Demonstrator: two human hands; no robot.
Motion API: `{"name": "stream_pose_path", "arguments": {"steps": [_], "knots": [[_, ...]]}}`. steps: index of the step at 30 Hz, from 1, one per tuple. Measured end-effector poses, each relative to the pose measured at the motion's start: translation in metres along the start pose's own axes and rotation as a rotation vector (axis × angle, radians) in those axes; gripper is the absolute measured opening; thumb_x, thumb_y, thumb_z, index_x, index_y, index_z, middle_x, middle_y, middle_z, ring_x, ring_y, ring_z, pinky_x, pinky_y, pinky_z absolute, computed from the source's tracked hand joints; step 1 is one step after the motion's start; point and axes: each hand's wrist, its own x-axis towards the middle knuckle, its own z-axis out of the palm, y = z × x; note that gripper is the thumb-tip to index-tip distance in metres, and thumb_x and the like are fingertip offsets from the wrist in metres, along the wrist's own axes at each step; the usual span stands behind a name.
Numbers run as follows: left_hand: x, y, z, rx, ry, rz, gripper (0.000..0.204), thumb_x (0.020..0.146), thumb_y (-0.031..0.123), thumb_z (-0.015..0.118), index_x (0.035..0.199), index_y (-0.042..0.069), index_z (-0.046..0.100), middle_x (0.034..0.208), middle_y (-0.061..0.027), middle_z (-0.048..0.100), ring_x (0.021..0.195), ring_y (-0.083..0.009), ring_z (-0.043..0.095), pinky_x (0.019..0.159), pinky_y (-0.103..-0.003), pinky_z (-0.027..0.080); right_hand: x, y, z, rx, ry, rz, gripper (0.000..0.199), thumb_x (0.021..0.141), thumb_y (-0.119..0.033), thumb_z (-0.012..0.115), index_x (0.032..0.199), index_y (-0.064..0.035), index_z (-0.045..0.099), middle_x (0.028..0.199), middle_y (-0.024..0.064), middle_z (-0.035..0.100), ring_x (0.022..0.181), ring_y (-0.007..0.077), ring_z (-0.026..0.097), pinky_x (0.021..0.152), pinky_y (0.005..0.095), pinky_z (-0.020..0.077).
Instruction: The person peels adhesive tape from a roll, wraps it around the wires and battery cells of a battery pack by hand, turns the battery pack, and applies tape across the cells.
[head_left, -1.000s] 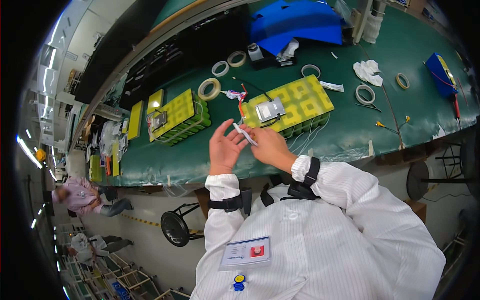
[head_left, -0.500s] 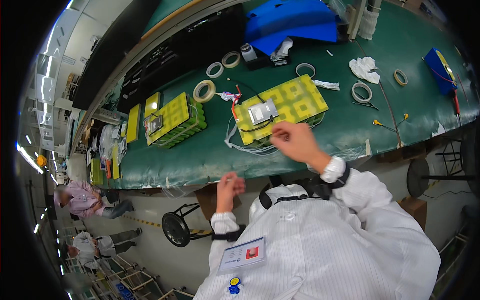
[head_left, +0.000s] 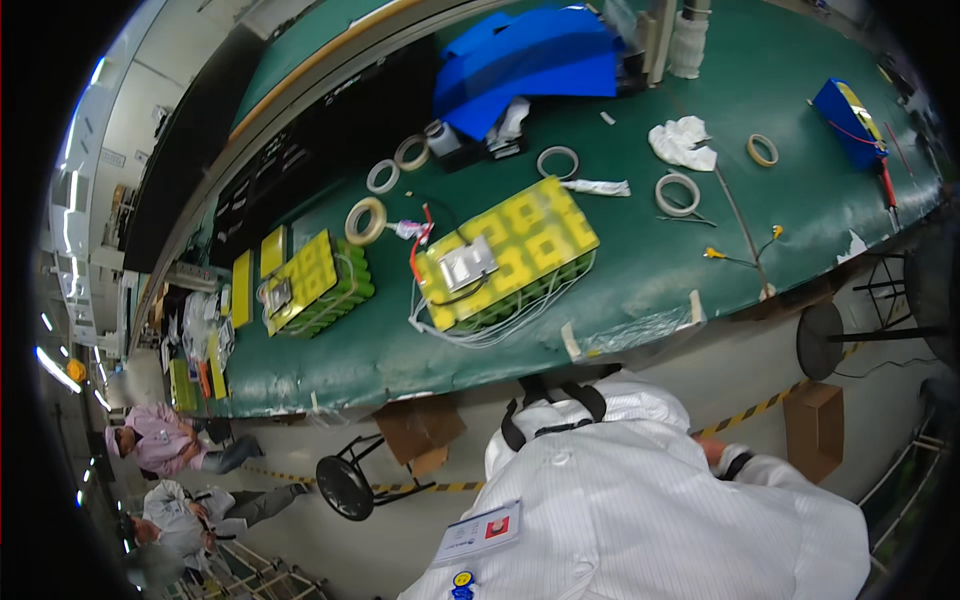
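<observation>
Only a small part of my right hand [head_left: 711,450] shows, low at my right side by the white coat; its fingers are hidden behind the cloth. My left hand is out of sight. In front of me on the green bench [head_left: 640,255] sits a battery pack [head_left: 535,235] with a yellow top board and green cells. A silver circuit module [head_left: 468,264] lies on that board, with red and black leads, and pale wires loop along the pack's near side. Neither hand touches it. Farther left is a second, similar battery pack [head_left: 312,280].
Tape rolls [head_left: 366,221] and a crumpled white cloth [head_left: 684,142] lie across the bench. At right are yellow connectors [head_left: 742,252] and a blue-wrapped pack [head_left: 850,122]. A round stool [head_left: 346,488] and a cardboard box [head_left: 813,430] stand below. Two people are at left.
Both hands have left the bench: the right went from the near pack down to my side, the left out of view. The whole view has shifted, and the packs appear farther left.
</observation>
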Motion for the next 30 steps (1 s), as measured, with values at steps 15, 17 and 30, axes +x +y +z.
{"name": "stream_pose_path", "arguments": {"steps": [15,17,30], "knots": [[-0.005,0.093,0.047,0.058,-0.313,-0.23,0.037,0.093,0.017,0.064,0.127,0.002,0.061,0.116,-0.0095,0.067,0.103,-0.0183,0.063,0.088,-0.034,0.052,-0.069,0.021,0.068,-0.032,0.182,0.071,0.033,0.075,-0.033,0.07,0.098,-0.0099,0.073,0.096,0.0175,0.072,0.09,0.0328,0.069,0.08,0.0445,0.0542],[-0.015,0.1,0.045,0.035,-0.314,-0.25,0.038,0.093,0.017,0.064,0.128,0.002,0.061,0.117,-0.0096,0.067,0.104,-0.0184,0.063,0.088,-0.034,0.052,-0.076,0.003,0.064,-0.081,0.188,0.07,0.032,0.075,-0.033,0.069,0.098,-0.0099,0.073,0.096,0.0176,0.072,0.089,0.0332,0.069,0.08,0.0449,0.0542],[-0.133,0.03,0.035,-0.46,-0.088,-0.297,0.045,0.093,0.019,0.066,0.134,0.001,0.058,0.124,-0.0096,0.065,0.108,-0.019,0.062,0.092,-0.034,0.051,-0.066,-0.197,-0.046,-0.778,0.062,-0.002,0.031,0.074,-0.035,0.069,0.093,-0.0101,0.074,0.093,0.0184,0.072,0.087,0.0359,0.069,0.078,0.0474,0.054]]}}
